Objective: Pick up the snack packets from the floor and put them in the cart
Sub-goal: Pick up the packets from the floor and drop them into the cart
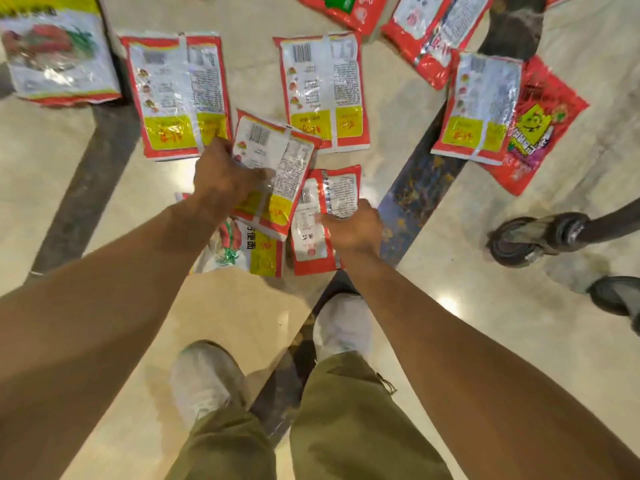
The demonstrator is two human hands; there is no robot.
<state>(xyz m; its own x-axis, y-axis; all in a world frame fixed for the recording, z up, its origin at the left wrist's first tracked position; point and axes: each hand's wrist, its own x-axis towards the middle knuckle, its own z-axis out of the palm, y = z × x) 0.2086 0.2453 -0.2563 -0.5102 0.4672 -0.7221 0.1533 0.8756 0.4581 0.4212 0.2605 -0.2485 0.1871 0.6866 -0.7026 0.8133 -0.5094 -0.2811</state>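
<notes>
Glossy red-and-white foil snack packets (323,91) lie flat and rectangular on the polished cream floor (225,306). The left hand (225,174) curls round the crinkled edge of a tilted packet (277,157). Just beside it, the right hand (353,228) pinches a smaller creased packet (308,233).

Both bare arms reach from the lower corners to mid-frame. The left hand (225,174) grips the upper packet (277,157); the right hand (353,228) pinches the lower packet (341,194).
</notes>
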